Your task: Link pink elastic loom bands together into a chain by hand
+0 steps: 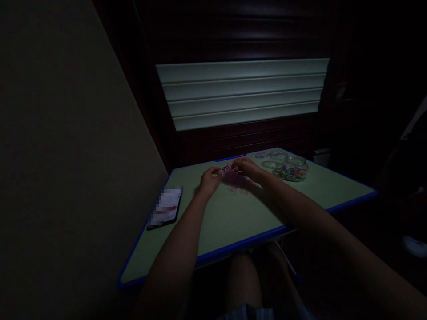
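Observation:
In the dim head view, a soft pink-purple pouch-like thing (234,178) lies between my hands over the table; its exact kind is too dark and blurred to tell. My left hand (210,178) pinches its left edge between thumb and fingers. Curled fingers of my right hand (247,166) reach down at its far right side, by some small coloured rings (228,166) that look like hair ties. What those fingertips hold is hidden. Just in front of the purple thing, a few loose thin hair ties (238,191) lie flat.
The pale table (233,226) has a blue rim. At its back right, a clear round jar (295,170) holds several coloured hair ties, beside another clear container (278,156) and a lid-like disc (269,164). A phone (166,206) lies left, near the wall (100,155).

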Demonstrator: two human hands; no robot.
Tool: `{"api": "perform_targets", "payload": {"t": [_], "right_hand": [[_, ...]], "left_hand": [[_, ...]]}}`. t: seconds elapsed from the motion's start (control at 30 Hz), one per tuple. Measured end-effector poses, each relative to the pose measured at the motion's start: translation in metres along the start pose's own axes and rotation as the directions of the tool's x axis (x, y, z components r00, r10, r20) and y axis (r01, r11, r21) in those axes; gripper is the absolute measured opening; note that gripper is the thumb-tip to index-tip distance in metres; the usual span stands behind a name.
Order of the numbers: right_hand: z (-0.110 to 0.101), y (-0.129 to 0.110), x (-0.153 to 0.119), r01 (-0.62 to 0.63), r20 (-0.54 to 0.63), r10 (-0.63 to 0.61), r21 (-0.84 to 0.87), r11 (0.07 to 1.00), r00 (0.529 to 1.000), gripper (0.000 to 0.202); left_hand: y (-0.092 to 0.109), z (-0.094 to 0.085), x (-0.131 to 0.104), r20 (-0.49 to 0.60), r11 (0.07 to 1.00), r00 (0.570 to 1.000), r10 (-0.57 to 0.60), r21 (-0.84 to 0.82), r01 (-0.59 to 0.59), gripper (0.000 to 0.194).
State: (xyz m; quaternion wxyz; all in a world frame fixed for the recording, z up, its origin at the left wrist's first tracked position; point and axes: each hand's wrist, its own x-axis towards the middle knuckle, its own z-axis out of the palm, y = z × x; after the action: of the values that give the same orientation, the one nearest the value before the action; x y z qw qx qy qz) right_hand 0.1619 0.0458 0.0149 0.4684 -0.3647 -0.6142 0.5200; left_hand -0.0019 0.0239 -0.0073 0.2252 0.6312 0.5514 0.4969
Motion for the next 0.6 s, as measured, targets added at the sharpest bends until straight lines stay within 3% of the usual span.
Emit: {"api": "perform_targets", "payload": {"t": [0.23, 0.6], "right_hand": [[0.007, -0.004, -0.003, 0.023, 0.028, -0.022, -0.013, 1.000, 0.999, 0.012], [0.005, -0.004, -0.004, 0.003, 0.056, -0.004, 0.012, 1.000, 0.998, 0.007]], "left_hand": [[0.014, -0.001, -0.008, 0.060, 0.982, 0.992, -0.114, -0.147, 0.122, 0.028], [0.018, 0.000, -0.009, 0.104, 0.973, 0.985, -0.138, -0.170, 0.154, 0.028]]}}
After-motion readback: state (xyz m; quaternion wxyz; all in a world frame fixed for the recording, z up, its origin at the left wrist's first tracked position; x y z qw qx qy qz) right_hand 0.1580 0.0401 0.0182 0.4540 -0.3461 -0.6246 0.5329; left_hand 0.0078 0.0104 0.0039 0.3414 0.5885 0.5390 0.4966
